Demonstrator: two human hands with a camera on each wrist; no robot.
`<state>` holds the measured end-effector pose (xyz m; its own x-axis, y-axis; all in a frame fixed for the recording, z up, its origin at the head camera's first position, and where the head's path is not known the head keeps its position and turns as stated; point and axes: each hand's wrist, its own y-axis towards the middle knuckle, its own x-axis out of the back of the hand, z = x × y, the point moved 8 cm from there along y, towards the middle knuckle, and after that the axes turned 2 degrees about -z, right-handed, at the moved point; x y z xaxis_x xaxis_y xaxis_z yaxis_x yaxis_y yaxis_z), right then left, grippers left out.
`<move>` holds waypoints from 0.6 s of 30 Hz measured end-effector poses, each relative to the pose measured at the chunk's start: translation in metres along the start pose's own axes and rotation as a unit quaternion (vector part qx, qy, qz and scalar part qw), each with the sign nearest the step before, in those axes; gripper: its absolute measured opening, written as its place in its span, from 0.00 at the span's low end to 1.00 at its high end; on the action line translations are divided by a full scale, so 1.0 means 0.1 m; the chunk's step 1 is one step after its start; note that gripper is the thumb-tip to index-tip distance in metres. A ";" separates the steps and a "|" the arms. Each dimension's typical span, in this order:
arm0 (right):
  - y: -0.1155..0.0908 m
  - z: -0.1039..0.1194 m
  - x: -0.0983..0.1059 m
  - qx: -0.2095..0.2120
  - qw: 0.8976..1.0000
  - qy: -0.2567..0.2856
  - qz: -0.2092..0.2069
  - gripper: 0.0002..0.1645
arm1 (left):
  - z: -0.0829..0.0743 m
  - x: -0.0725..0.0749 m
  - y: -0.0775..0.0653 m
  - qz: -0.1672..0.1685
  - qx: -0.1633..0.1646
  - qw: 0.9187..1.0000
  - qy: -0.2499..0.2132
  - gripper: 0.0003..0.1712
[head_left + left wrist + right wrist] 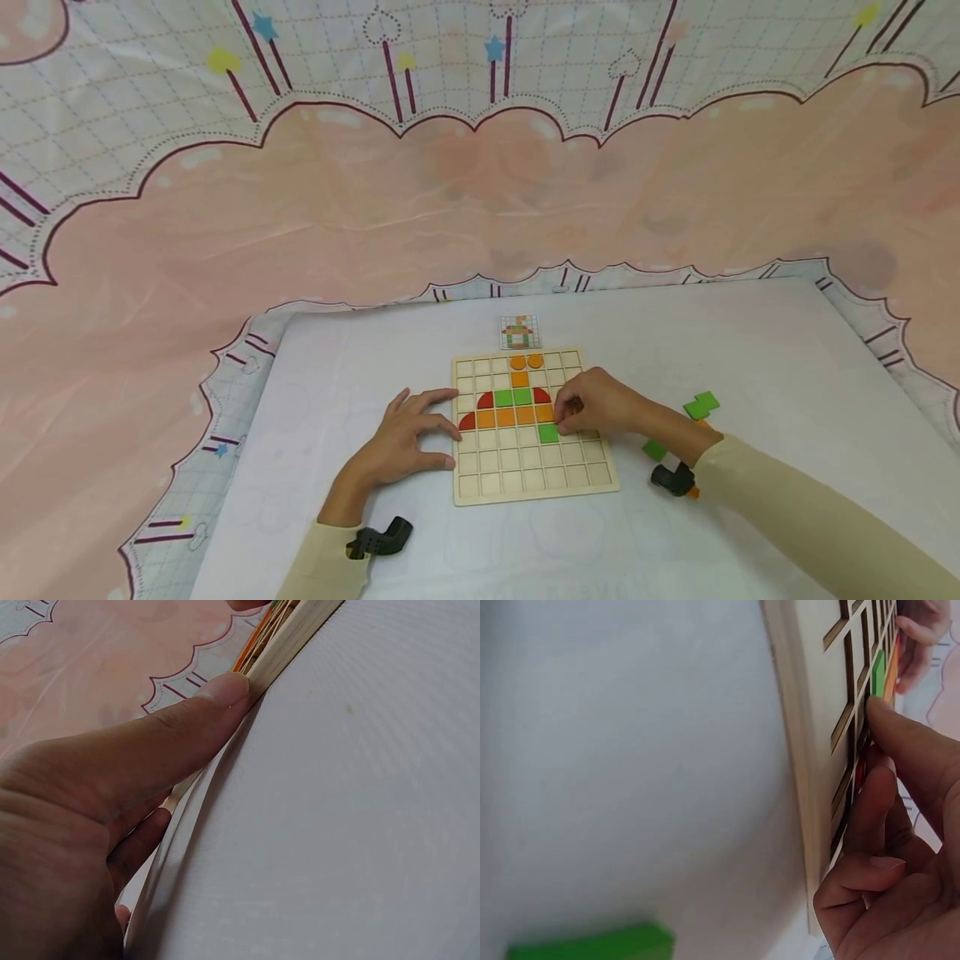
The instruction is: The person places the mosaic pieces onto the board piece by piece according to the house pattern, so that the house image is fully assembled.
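A wooden grid board [510, 483] lies on the table, holding orange squares [506, 416], green squares [548, 433], red quarter-round pieces [485, 401] and two orange discs [518, 362]. My left hand [405, 442] rests against the board's left edge, fingers spread; its thumb [225, 690] touches the wooden rim in the left wrist view. Over the board's right side, my right hand [596, 402] has its thumb and fingers brought together beside the orange row. Between them, the right wrist view shows a sliver of a red piece [861, 769], mostly hidden by the fingers.
A small pattern card [520, 332] lies just behind the board. Loose green pieces [702, 405] sit on the white table [375, 350] to the right, some orange ones partly under the right forearm. A patterned cloth [480, 200] hangs behind the table.
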<state>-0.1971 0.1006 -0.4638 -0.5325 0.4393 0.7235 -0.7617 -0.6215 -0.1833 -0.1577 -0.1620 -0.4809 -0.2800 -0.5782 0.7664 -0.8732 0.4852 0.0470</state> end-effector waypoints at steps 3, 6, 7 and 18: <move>-0.04 -0.05 0.04 -0.002 1.000 -0.005 -0.003 0.06 | -0.01 0.00 0.00 -0.001 -0.001 1.000 0.000 0.17; -0.10 -0.11 0.09 -0.011 1.000 -0.012 -0.009 0.07 | -0.01 0.00 0.00 -0.001 -0.001 1.000 -0.001 0.17; -0.12 -0.13 0.11 -0.016 1.000 -0.014 -0.011 0.07 | -0.01 0.00 0.00 0.000 -0.001 1.000 -0.001 0.17; -0.46 -0.46 0.53 -0.040 0.998 -0.031 -0.034 0.06 | -0.01 0.00 0.00 0.003 0.003 1.000 0.001 0.16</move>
<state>-0.2072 0.1823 -0.4479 -0.4572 0.4365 0.7749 -0.8235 -0.5368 -0.1835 -0.1574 -0.1608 -0.4804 -0.2837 -0.5747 0.7676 -0.8738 0.4846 0.0398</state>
